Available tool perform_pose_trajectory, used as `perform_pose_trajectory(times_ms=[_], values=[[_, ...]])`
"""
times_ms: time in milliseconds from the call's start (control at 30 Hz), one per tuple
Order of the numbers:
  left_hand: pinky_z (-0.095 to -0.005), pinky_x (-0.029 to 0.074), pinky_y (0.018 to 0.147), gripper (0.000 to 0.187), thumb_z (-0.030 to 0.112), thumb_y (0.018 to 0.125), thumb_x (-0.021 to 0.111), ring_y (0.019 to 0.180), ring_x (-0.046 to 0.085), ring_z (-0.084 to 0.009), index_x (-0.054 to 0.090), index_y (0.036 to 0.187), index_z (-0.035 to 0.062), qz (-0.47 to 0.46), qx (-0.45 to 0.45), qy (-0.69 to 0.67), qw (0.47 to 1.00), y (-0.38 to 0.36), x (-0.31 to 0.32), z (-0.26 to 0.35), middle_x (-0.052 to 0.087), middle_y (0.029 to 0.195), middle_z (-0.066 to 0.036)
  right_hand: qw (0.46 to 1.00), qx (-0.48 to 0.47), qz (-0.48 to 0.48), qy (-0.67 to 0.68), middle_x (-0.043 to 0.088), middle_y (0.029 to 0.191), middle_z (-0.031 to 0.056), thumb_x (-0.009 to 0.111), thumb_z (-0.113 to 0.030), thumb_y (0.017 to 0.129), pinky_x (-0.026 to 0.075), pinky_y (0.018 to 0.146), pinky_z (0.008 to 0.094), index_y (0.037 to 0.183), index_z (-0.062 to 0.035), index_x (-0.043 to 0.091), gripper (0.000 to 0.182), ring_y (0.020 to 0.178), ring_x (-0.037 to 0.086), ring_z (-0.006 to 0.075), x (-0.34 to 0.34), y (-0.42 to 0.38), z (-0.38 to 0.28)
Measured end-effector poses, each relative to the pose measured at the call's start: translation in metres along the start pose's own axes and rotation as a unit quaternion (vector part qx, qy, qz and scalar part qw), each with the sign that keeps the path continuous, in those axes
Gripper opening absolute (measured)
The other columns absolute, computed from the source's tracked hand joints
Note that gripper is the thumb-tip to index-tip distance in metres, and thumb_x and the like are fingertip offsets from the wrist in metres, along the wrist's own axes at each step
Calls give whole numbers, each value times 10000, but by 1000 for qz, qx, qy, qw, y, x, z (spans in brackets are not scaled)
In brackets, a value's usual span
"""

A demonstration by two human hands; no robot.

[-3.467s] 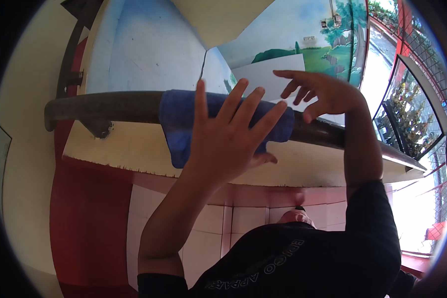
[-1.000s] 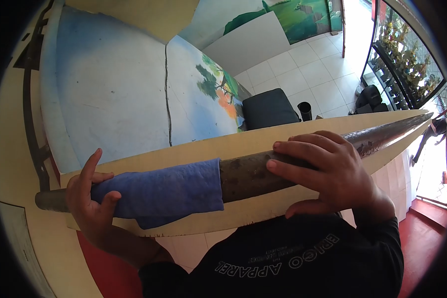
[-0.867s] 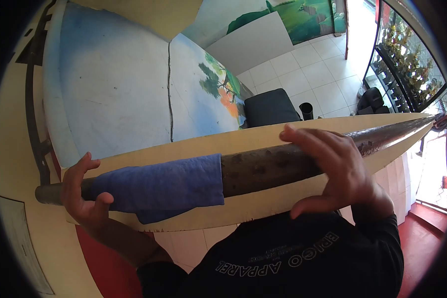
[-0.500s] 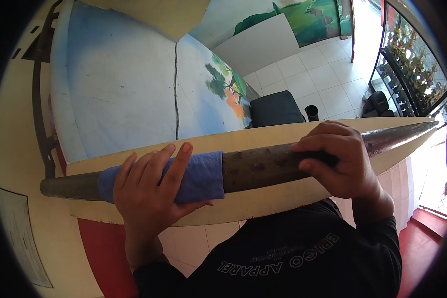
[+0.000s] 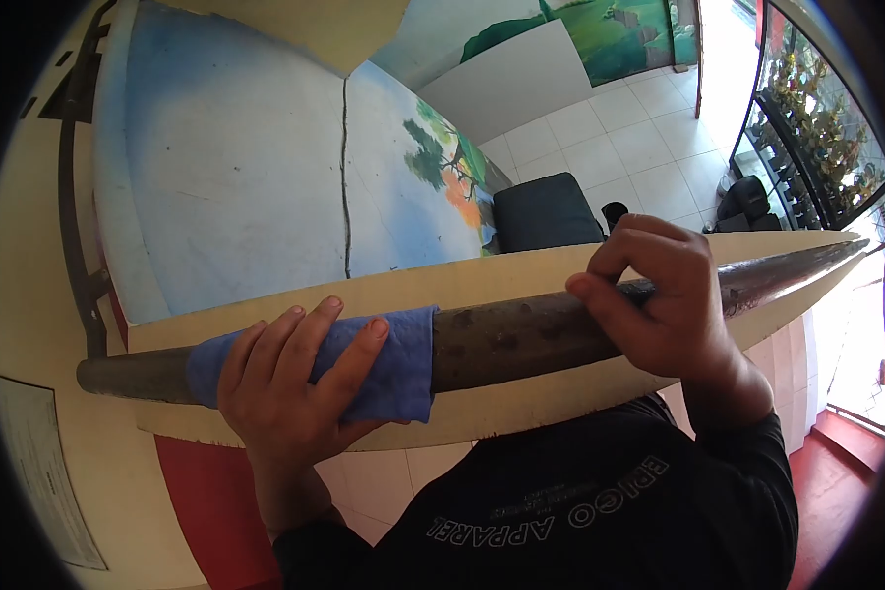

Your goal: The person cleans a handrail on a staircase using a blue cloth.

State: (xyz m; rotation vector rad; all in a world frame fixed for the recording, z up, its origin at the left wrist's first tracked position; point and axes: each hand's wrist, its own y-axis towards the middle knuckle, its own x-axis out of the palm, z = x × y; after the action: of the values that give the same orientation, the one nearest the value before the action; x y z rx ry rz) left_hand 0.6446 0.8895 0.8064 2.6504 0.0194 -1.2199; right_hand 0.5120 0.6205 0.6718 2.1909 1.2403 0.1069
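A dark, rounded handrail [image 5: 506, 344] runs across the view, with spots on its surface. A blue cloth [image 5: 388, 359] is draped over its left part. My left hand [image 5: 295, 388] grips the cloth over the rail, fingers laid across the top and thumb at the near side. Over the rail to the right is my right hand [image 5: 664, 295], its fingers curled and the thumb tip meeting the index finger. Any small thing in this pinch is hidden.
Beneath the rail runs a cream ledge [image 5: 521, 408]. Beyond it are a painted wall [image 5: 236, 177] with a crack, a dark seat [image 5: 546, 216] and white floor tiles [image 5: 610, 128]. Plants [image 5: 821, 118] stand behind glass at right. A black shirt [image 5: 560, 501] fills the lower middle.
My right hand has risen from around the rail, its thumb moving up to the index finger. My left fingers have settled onto the cloth, which has shifted slightly left.
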Motion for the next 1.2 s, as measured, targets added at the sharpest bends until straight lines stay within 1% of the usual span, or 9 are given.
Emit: perform_pose_trajectory(times_ms=[233, 367, 467, 567, 767, 933, 1033, 1133, 1200], values=[[-458, 468, 983, 519, 567, 1008, 439, 1046, 697, -261, 749, 1189, 191, -45, -197, -155, 967, 14, -16, 13, 725, 1188, -60, 992, 42, -21, 120, 663, 776, 79, 735, -43, 878, 481, 657, 277, 813, 26, 663, 120, 709, 617, 114, -7, 3, 7], [-484, 443, 1021, 473, 493, 987, 516, 1095, 681, -274, 700, 1276, 167, -75, -28, -186, 979, 52, -10, 68, 707, 1243, -64, 972, 83, -3, 219, 651, 787, 46, 715, -55, 906, 470, 698, 260, 852, 24, 657, 112, 763, 586, 90, -8, -1, 11], [-498, 416, 1056, 460, 480, 996, 500, 1195, 631, -309, 701, 1270, 170, -21, -9, -108, 994, 53, 9, 106, 638, 1376, -53, 965, 90, 6, 247, 646, 799, 35, 703, -55, 920, 461, 706, 254, 871, 24, 650, 106, 773, 566, 82, -9, -4, 13], [-525, 401, 1087, 454, 490, 983, 528, 1238, 614, -326, 708, 1257, 177, -65, 53, -98, 992, 39, -4, 82, 656, 1350, -47, 961, 93, 27, 259, 644, 805, 36, 694, -47, 924, 456, 704, 255, 876, 25, 646, 99, 770, 558, 83, -12, -8, 16], [-559, 322, 1169, 455, 499, 967, 568, 1329, 554, -315, 744, 1201, 150, -98, -15, -55, 994, 3, -39, 43, 659, 1348, -37, 964, 52, 8, 261, 637, 802, 22, 688, -59, 937, 453, 704, 256, 880, 22, 648, 107, 769, 554, 78, -15, -8, 15], [-551, 363, 1135, 536, 513, 1007, 501, 1345, 534, -348, 729, 1180, 60, -46, -33, -117, 992, 31, -12, 90, 667, 1326, -82, 960, 64, -29, 270, 639, 795, 17, 688, -73, 940, 457, 706, 250, 899, 28, 657, 113, 763, 556, 71, -12, -3, 13], [-546, 371, 1128, 588, 540, 1018, 458, 1337, 538, -365, 723, 1190, 44, -19, -4, -144, 989, 49, 4, 105, 671, 1319, -83, 936, 146, -45, 318, 644, 828, 16, 667, -76, 956, 463, 731, 237, 912, 31, 657, 116, 791, 564, 62, -19, -4, 15], [-531, 388, 1123, 547, 493, 989, 525, 1311, 558, -360, 722, 1188, 23, 12, 4, -232, 973, 45, -4, 93, 677, 1290, -118, 946, 83, -46, 311, 673, 875, 52, 675, -70, 927, 497, 781, 293, 1005, 10, 687, 112, 839, 635, 148, -18, -7, 23], [-523, 403, 1115, 529, 469, 972, 567, 1301, 566, -358, 716, 1196, 14, 61, -28, -319, 945, 34, -6, 83, 678, 1277, -139, 983, -85, -57, 153, 695, 917, 95, 692, -84, 890, 513, 819, 358, 1083, -22, 702, 203, 896, 667, 240, -12, 0, 17]])
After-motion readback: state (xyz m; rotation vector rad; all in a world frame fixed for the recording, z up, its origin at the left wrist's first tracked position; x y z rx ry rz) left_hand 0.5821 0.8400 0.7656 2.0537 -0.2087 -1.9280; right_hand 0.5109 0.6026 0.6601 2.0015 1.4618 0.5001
